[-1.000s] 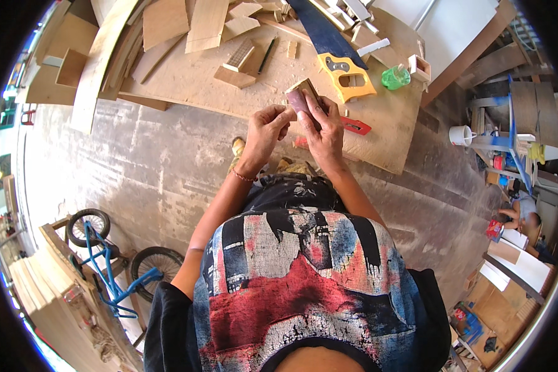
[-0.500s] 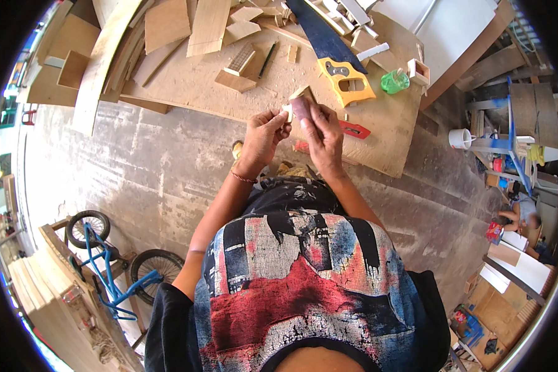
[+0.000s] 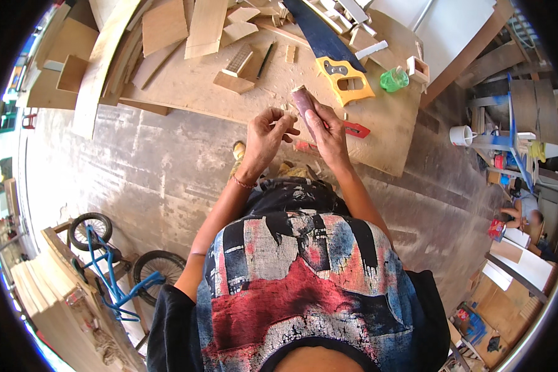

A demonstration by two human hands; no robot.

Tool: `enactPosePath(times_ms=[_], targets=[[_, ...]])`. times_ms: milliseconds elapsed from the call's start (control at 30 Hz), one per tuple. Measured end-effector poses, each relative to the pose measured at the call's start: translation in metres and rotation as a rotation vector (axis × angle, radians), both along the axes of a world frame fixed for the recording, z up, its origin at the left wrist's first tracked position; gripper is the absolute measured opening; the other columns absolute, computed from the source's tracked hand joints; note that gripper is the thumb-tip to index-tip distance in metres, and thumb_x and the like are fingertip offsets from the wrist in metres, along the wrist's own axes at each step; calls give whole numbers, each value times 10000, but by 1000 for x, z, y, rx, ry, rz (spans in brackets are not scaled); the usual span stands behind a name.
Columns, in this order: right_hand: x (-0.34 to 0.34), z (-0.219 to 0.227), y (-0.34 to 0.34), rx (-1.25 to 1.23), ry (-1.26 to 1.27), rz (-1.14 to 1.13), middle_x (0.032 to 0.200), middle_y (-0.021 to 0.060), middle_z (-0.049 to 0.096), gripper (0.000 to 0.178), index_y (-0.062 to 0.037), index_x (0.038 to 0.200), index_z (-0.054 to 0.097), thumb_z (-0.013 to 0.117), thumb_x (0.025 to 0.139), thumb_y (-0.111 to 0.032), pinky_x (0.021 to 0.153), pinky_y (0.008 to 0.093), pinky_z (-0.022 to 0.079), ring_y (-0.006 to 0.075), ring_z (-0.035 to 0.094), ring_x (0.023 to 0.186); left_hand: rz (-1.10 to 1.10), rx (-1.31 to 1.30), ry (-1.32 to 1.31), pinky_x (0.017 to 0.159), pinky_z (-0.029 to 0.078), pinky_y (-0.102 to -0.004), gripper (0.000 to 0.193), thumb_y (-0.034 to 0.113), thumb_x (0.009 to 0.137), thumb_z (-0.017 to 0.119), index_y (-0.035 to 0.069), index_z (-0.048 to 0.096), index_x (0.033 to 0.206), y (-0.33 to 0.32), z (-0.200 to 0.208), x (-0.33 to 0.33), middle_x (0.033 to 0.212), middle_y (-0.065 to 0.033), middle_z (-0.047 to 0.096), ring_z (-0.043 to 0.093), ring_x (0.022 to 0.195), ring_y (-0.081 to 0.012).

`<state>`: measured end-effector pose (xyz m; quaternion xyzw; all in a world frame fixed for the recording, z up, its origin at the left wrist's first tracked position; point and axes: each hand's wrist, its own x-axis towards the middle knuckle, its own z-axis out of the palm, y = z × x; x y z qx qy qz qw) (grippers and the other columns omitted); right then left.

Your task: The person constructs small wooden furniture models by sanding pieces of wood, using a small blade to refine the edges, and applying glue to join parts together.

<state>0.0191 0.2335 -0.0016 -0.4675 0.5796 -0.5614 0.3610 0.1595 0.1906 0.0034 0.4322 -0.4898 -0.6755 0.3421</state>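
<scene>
My left hand [image 3: 266, 137] is closed in a pinch at the near edge of the workbench [image 3: 195, 96]. A small pale piece of wood [image 3: 287, 109] shows at its fingertips, mostly hidden by them. My right hand [image 3: 330, 132] grips a wooden block wrapped in reddish-brown sandpaper [image 3: 301, 101], its far end tilted up and left. The sandpaper block is just beside the left fingertips; whether they touch I cannot tell. Beyond my right hand lies a handsaw with a yellow handle [image 3: 357, 96]. Next to that hand is a red tool [image 3: 356, 129], partly covered.
Wood offcuts [image 3: 239, 31], a pencil [image 3: 265, 60] and a green plastic cup [image 3: 394, 80] are on the bench. Long boards [image 3: 103, 71] jut over its left edge. A blue bicycle [image 3: 108, 273] stands at lower left. Another person [image 3: 527, 214] sits at far right.
The sandpaper block has tilted more upright and its top has drawn slightly away from my left fingertips. My left fingers have curled further over the small wood piece.
</scene>
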Motion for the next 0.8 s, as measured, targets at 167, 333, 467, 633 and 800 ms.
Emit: enactPosePath(times_ms=[167, 333, 467, 633, 800], targets=[[3, 2, 3, 54, -1, 22, 973, 110, 555, 349, -58, 1213, 534, 537, 895, -200, 709, 255, 448, 143, 549, 825, 45, -79, 5, 580, 495, -230, 166, 90, 864, 562, -75, 570, 885, -2, -3, -2, 774, -84, 620, 617, 667, -127], [1, -5, 2, 23, 63, 33, 921, 107, 565, 361, -84, 1218, 536, 550, 885, -220, 710, 259, 445, 144, 546, 825, 22, -87, -25, 594, 488, -229, 156, 94, 864, 571, -62, 584, 877, -2, -3, 1, 767, -78, 622, 601, 674, -113], [-2, -5, 1, 39, 95, -23, 926, 126, 578, 366, -98, 1219, 538, 556, 877, -229, 727, 289, 455, 181, 564, 838, 53, -170, -97, 599, 487, -227, 148, 89, 864, 571, -57, 586, 886, -3, -4, 1, 771, -74, 624, 594, 678, -106], [5, 17, 2, 108, 191, -17, 962, 163, 579, 354, -139, 1198, 561, 569, 862, -251, 733, 327, 470, 260, 589, 850, 56, -340, -219, 584, 469, -214, 122, 69, 861, 562, -50, 579, 879, -2, -7, 1, 743, -52, 605, 572, 670, -90], [9, 18, -5, 35, 364, 22, 911, 182, 554, 355, -153, 1172, 581, 586, 839, -277, 704, 358, 477, 300, 583, 807, 9, -220, -93, 552, 428, -207, 117, 74, 866, 547, -39, 575, 859, -1, -7, 1, 704, -29, 577, 521, 624, -75]])
